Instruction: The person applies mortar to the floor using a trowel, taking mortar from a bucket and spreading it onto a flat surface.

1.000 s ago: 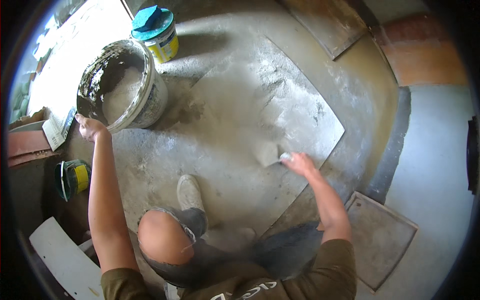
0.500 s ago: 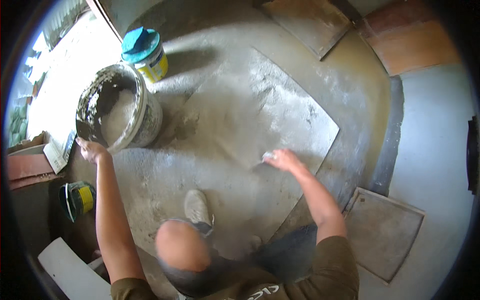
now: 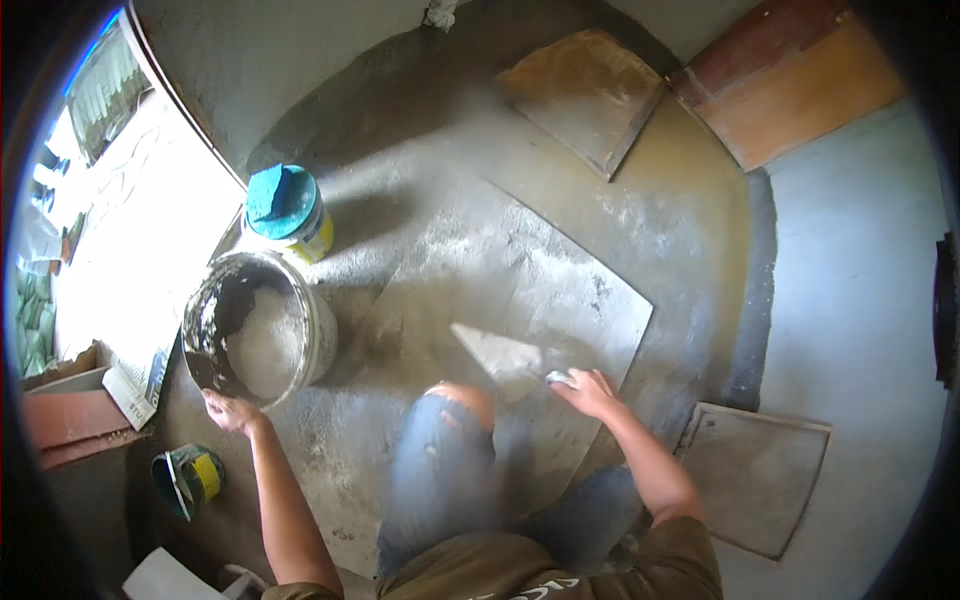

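Note:
A large mortar-caked bucket [image 3: 322, 340] leans on the floor at the left, its mouth tipped toward me. Pale grey powder [image 3: 266, 335] lies inside it. My left hand [image 3: 232, 410] grips the near rim, fingers wrapped over it. At the right, my right hand [image 3: 586, 390] is closed round the handle of a trowel [image 3: 500, 357]. Its flat pointed blade, coated pale, hovers over or rests on a dusty board [image 3: 585, 300]; I cannot tell which. Loose powder covers part of the board.
Beyond the big bucket stands a smaller one with a teal lid [image 3: 296, 215] and a teal sponge [image 3: 266, 192] on top. A small green bucket [image 3: 207, 474] sits near left. Framed panels [image 3: 590, 90] [image 3: 760, 480] lie far and right. My bent knee [image 3: 460, 405] is close to the trowel.
The view has shifted, so the floor things sit lower in it. My knee now shows where my head and shoe were. The trowel blade, blurred before, is clearly visible; both grips are kept.

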`<action>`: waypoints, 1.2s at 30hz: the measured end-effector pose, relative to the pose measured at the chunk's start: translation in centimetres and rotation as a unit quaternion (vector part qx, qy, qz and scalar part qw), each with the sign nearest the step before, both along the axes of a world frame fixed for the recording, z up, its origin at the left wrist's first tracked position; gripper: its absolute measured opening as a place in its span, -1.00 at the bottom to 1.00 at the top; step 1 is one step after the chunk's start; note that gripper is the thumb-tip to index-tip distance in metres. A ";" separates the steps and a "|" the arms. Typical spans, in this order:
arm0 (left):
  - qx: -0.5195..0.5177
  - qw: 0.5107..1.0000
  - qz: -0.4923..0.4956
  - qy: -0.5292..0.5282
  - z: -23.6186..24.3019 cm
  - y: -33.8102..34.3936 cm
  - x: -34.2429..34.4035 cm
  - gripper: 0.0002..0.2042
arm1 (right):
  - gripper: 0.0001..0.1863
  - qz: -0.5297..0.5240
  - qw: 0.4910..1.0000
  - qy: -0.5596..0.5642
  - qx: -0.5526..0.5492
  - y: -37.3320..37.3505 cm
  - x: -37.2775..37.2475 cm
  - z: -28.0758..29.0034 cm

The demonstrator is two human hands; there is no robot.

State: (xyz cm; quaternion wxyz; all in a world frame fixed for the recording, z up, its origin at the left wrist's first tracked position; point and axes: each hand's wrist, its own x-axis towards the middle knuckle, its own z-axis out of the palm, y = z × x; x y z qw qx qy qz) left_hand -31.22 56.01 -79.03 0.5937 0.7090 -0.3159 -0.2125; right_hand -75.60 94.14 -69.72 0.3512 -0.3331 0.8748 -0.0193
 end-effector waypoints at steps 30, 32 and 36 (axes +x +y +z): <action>0.156 0.911 0.341 -0.170 0.4 0.0 -7.0 -0.33 | -0.46 0.042 0.994 0.084 -0.061 -15.1 -29.7 -20.5; 0.179 0.902 0.353 -0.175 0.0 0.0 -7.1 -0.34 | -0.47 0.088 0.992 0.064 -0.055 -15.5 -28.8 -20.4; 0.161 0.894 0.372 -0.191 0.4 0.5 -5.3 -0.35 | -0.49 0.194 0.980 0.016 -0.030 -14.3 -26.0 -18.7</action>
